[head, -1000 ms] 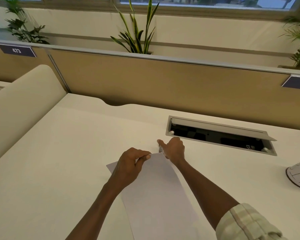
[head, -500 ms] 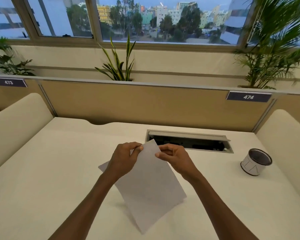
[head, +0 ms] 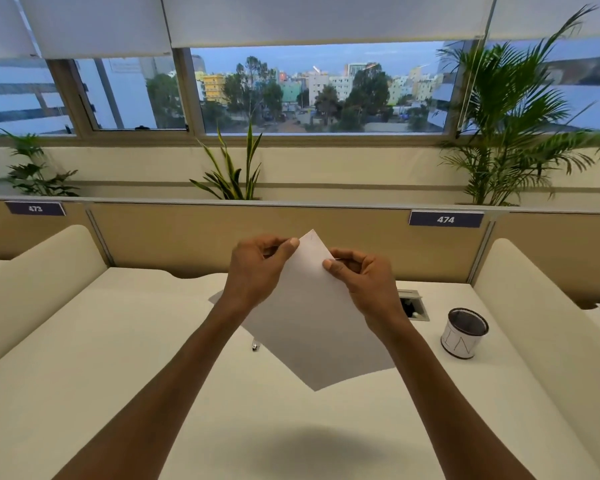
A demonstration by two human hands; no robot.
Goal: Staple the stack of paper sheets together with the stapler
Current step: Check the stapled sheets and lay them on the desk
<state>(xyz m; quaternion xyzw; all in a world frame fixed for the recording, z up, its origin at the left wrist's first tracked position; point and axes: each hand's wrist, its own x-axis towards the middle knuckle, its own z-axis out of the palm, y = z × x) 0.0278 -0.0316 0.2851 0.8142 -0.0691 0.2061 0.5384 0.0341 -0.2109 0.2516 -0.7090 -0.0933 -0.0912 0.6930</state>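
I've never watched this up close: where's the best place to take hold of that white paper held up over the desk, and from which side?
Judging by its pose, near the top corner. The paper hangs tilted like a diamond, so each edge just below that corner is open. The left hand pinches from the left, the right hand from the right, thumbs in front, leaving the lower part hanging free.

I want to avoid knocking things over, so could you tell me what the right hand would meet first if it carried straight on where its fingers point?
The right hand points leftward; likely the left hand first, depth unclear.
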